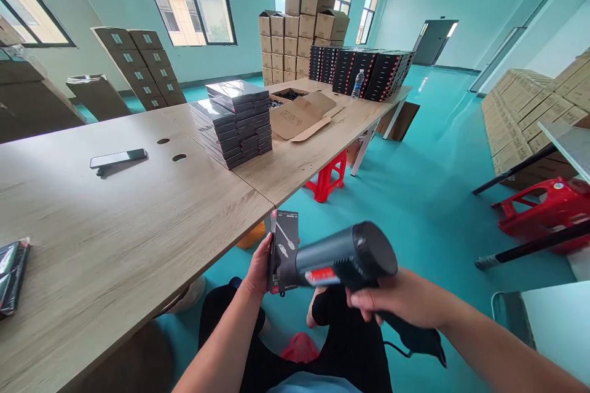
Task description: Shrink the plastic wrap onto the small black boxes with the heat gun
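1. Left hand (259, 267): fingers closed around the side of a slim black box (286, 236), gripping it upright with the printed face, showing a cable and plugs, turned toward the wearer.
2. Box position: in the air above the lap, just off the near edge of the wood-grain table (138, 215), below the seam between two tabletops.
3. Right hand (391, 298): fingers wrapped around the handle of a dark heat gun (343, 258); grip firm, outline slightly blurred. A red label showed on the barrel.
4. Heat gun barrel pointed left; its nozzle overlapped the lower part of the box face in view. Contact between nozzle and box: could not tell.
5. On the table, beyond the hands: a stack of dark wrapped boxes (239, 126), near the seam. Behind it lay a brown carton (299, 116) with flaps spread and small dark items inside.
6. Left part of table: a phone (117, 158) near two oval holes; a wrapped package (13, 276) at the left border of view.
7. Far end of table: rows of black boxes (369, 70), with a clear bottle (357, 84) standing just before them.
8. A red stool (329, 178) stood on the floor, partly under the table.
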Demonstrator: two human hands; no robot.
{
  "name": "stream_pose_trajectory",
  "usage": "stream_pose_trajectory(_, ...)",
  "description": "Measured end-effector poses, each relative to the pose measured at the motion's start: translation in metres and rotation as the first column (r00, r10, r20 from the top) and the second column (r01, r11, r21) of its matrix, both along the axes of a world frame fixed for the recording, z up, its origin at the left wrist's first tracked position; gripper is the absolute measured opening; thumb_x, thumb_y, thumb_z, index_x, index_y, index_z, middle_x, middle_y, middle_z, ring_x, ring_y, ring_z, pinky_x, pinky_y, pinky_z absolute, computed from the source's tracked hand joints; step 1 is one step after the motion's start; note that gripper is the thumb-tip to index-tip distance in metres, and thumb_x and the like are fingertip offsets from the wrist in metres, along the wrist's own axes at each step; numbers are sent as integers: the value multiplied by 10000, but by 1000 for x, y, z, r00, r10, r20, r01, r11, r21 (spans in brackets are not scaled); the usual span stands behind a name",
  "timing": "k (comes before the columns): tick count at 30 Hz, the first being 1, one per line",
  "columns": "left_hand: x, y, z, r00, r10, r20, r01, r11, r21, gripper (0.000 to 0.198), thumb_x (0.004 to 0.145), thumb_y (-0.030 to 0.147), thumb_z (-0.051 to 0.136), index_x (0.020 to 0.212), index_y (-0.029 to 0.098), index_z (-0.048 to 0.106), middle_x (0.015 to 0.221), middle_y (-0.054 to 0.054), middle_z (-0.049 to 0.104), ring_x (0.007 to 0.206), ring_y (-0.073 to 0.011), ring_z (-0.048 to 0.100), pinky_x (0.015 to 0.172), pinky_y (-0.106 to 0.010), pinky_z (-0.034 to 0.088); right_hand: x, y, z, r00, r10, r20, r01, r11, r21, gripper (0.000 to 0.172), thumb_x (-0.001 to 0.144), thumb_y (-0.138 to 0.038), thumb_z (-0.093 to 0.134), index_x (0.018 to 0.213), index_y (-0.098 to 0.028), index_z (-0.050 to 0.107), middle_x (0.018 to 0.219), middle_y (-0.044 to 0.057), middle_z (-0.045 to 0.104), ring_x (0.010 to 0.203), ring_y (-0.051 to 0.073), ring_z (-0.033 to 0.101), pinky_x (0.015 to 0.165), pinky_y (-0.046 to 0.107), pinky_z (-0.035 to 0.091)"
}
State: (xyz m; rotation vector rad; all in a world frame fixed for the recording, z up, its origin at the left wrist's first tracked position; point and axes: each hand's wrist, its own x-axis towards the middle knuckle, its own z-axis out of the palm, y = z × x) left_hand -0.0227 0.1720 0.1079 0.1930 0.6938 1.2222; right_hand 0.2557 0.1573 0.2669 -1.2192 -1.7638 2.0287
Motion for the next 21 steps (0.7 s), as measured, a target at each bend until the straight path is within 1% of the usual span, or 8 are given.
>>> stream_pose_trajectory(3, 1, 0, 0, 1000, -24, -11, 24, 1000, -14, 421, 934, 452, 559, 1055, 79, 712, 860, -127, 761, 730, -249, 728, 665, -336, 590, -9, 9, 1, 964, -251, -85, 256, 965, 60, 282, 804, -434, 691, 914, -176, 718, 807, 50, 705, 727, 188, 634, 634, 309, 509)
stream_pose_trajectory(4, 2, 0, -1, 999, -36, -13, 35, 999, -10, 438, 933, 457, 558, 1063, 67, 710, 891, -144, 761, 763, -258, 731, 679, -337, 590, -12, 12, 2, 955, -274, -110, 281, 958, 54, 283, 799, -432, 699, 918, -175, 717, 821, 51, 707, 730, 187, 637, 633, 310, 510)
stream_pose_trajectory(8, 2, -2, -3, 999, -21, -40, 21, 1000, 13, 466, 923, 466, 563, 1119, 64, 696, 969, -166, 756, 847, -291, 735, 720, -359, 592, -18, 22, 3, 954, -253, -160, 260, 965, 30, 265, 787, -402, 720, 907, -166, 717, 864, 62, 712, 718, 184, 643, 608, 302, 511)
stream_pose_trajectory(12, -4, -2, -3, 999, -12, -47, 14, 999, 33, 469, 917, 475, 573, 1157, 87, 685, 978, -162, 757, 891, -314, 733, 774, -405, 594, -6, 30, -7, 914, -387, -119, 397, 914, 76, 278, 803, -406, 706, 947, -168, 700, 858, 54, 703, 704, 167, 630, 593, 281, 499)
stream_pose_trajectory(14, -9, 0, -1, 999, 3, -44, -1, 999, 32, 453, 915, 463, 577, 1145, 88, 686, 969, -159, 758, 894, -313, 733, 788, -408, 593, 2, 28, -14, 935, -349, -66, 353, 933, 65, 284, 810, -412, 694, 944, -163, 703, 844, 58, 709, 694, 170, 631, 595, 289, 496)
stream_pose_trajectory(17, -14, 6, 4, 998, 44, -38, -42, 998, 50, 441, 915, 442, 575, 1142, 80, 684, 984, -158, 756, 907, -306, 730, 810, -397, 589, 12, 12, -21, 989, -145, 8, 145, 989, 8, 234, 799, -378, 696, 906, -172, 719, 818, 51, 716, 684, 181, 633, 597, 303, 500)
stream_pose_trajectory(19, -17, 11, 7, 997, 63, -36, -60, 995, 80, 459, 912, 444, 576, 1180, 83, 671, 1022, -159, 751, 929, -309, 726, 839, -410, 583, 16, -2, -24, 999, -38, 20, 38, 999, -12, 184, 800, -353, 696, 886, -193, 723, 832, 40, 716, 691, 180, 627, 604, 305, 508)
stream_pose_trajectory(21, -19, 15, 10, 997, 68, -32, -64, 992, 107, 493, 911, 459, 576, 1237, 96, 646, 1060, -157, 744, 952, -316, 720, 877, -439, 571, 17, -13, -26, 998, -69, 4, 69, 998, 8, 183, 827, -370, 673, 890, -205, 723, 879, 40, 717, 725, 181, 621, 627, 305, 515)
